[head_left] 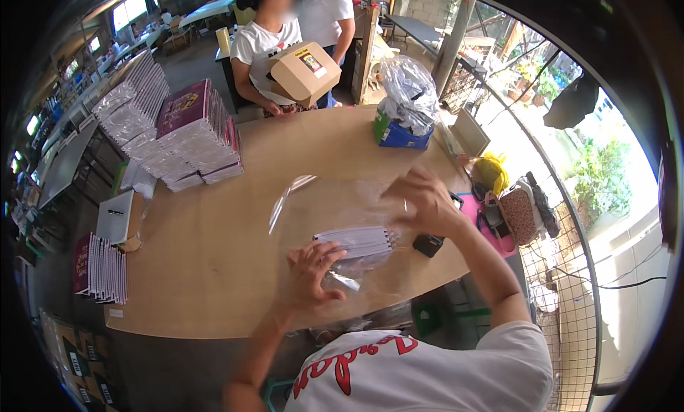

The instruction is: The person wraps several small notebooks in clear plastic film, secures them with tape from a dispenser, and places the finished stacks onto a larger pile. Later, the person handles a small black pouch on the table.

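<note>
On the table in front of me lies a flat white bundle with dark marks along its ends [360, 242]; its exact kind is hard to make out. Clear plastic film [313, 205] spreads around and under it, catching glare at its far left edge. My left hand [313, 271] rests at the bundle's left end, fingers spread over it and the film. Raised over the film's right side, my right hand [424, 202] is smeared by motion, and whether it grips the film does not show. A small black object [427, 245] sits to the right of the bundle.
Tall stacks of wrapped purple-covered books [192, 127] stand at the left. A person holds a cardboard box [308, 71] across the table [206, 269]. A blue-green box stuffed with plastic [406, 131] is at the far right; pouches [524, 216] lie at the right edge.
</note>
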Demonstrator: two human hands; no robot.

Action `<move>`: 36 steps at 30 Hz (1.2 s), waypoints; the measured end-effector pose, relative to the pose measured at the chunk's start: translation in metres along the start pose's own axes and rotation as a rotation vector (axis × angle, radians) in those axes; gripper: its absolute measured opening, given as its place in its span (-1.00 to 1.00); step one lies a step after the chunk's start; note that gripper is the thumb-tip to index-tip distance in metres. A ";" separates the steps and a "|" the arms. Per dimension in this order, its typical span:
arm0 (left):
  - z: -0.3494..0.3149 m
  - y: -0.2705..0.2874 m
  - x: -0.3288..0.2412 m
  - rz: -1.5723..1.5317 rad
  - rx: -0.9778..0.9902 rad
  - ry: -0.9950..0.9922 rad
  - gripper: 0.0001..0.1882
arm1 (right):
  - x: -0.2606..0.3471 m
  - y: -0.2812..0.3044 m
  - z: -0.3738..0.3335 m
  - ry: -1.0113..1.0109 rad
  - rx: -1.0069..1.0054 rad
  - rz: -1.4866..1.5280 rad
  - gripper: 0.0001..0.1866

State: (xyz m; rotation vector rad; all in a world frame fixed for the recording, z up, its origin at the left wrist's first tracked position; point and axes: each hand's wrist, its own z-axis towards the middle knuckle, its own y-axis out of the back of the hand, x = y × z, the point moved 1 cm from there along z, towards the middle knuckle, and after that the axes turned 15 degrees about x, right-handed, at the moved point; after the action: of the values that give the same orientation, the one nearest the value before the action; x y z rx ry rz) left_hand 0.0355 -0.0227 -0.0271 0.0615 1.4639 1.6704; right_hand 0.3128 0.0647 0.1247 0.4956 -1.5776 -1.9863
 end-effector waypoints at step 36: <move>0.045 0.011 0.049 0.125 0.285 -0.276 -0.14 | 0.010 -0.147 0.027 -0.161 0.337 0.945 0.25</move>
State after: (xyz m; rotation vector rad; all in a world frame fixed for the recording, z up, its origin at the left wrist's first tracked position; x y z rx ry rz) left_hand 0.0247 0.0438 -0.0282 0.5294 1.4965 1.4701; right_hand 0.2609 0.1025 -0.0111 -0.2833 -1.7816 -1.0657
